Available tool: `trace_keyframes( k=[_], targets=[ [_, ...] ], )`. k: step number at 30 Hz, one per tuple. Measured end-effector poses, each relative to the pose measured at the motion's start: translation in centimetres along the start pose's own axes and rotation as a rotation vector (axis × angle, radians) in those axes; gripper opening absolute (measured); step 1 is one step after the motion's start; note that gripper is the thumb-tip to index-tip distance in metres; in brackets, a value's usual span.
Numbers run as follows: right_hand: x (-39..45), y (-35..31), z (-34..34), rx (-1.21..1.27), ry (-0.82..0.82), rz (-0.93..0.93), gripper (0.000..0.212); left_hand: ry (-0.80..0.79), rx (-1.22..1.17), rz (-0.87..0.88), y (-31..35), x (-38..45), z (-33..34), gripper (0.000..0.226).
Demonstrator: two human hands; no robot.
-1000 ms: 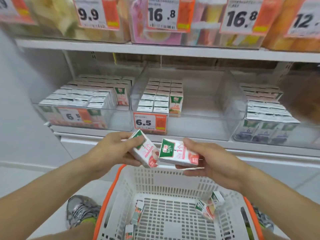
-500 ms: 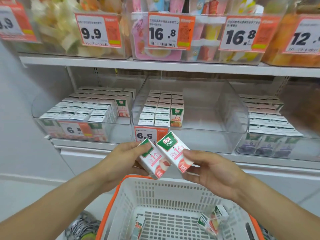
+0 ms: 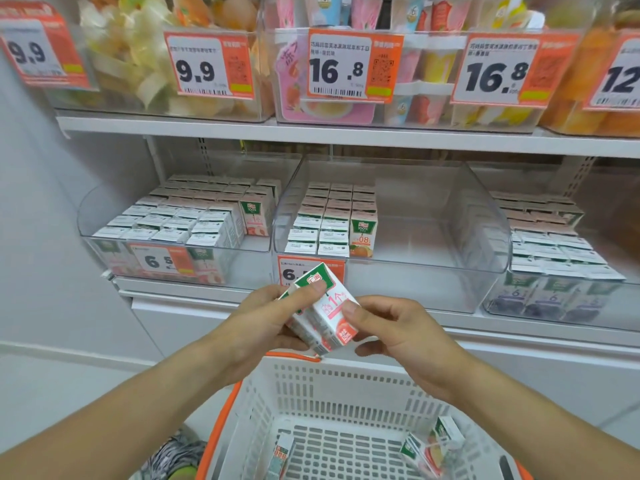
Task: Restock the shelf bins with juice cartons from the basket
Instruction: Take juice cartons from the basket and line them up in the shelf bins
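Observation:
Two small pink-and-white juice cartons are pressed side by side above the basket's far rim. My left hand (image 3: pixel 263 323) grips the left carton (image 3: pixel 304 332), its thumb lying across the green tops of both. My right hand (image 3: pixel 398 330) pinches the right carton (image 3: pixel 332 311) by its side. Below them is the white basket (image 3: pixel 346 386) with an orange rim; loose cartons lie in it at the left (image 3: pixel 280 457) and right (image 3: pixel 433 448). Straight ahead, the clear middle shelf bin (image 3: pixel 433 237) holds rows of cartons only in its left part.
The left bin (image 3: pixel 173 220) and the right bin (image 3: pixel 554 244) are packed with cartons. An upper shelf (image 3: pixel 311 133) carries snack tubs and price tags overhead. A patterned shoe (image 3: pixel 173 459) shows on the floor left of the basket.
My hands came together, so the two cartons that were apart now touch side by side. Both hands rose slightly toward the shelf.

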State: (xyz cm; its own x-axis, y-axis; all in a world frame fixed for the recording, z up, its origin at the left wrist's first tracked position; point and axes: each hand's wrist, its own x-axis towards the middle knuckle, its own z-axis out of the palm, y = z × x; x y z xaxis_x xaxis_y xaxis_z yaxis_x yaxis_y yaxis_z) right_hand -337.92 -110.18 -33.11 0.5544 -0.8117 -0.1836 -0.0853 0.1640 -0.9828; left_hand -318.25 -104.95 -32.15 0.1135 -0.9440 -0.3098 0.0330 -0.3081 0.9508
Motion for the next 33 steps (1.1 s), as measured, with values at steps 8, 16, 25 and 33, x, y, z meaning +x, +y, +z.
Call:
trace_keyframes(
  k=[8,16,25,33],
  targets=[
    [-0.2,1.1,1.3,-0.159,-0.015,-0.121,0.042,-0.098,0.021,0.07,0.1,-0.5,-1.0,0.054],
    [-0.2,1.5,2.2,-0.158,-0.048,-0.101,0.05,-0.103,0.291,0.253,0.4,-1.5,-2.3,0.054],
    [0.1,1.0,3.8,-0.255,-0.176,0.019,0.07,-0.149,0.867,0.453,1.9,-2.5,-5.1,0.073],
    [3.1,-0.3,1.2,-0.812,0.326,-0.574,0.027,0.301,0.507,0.757,8.2,0.0,-11.9,0.072]
  ],
)
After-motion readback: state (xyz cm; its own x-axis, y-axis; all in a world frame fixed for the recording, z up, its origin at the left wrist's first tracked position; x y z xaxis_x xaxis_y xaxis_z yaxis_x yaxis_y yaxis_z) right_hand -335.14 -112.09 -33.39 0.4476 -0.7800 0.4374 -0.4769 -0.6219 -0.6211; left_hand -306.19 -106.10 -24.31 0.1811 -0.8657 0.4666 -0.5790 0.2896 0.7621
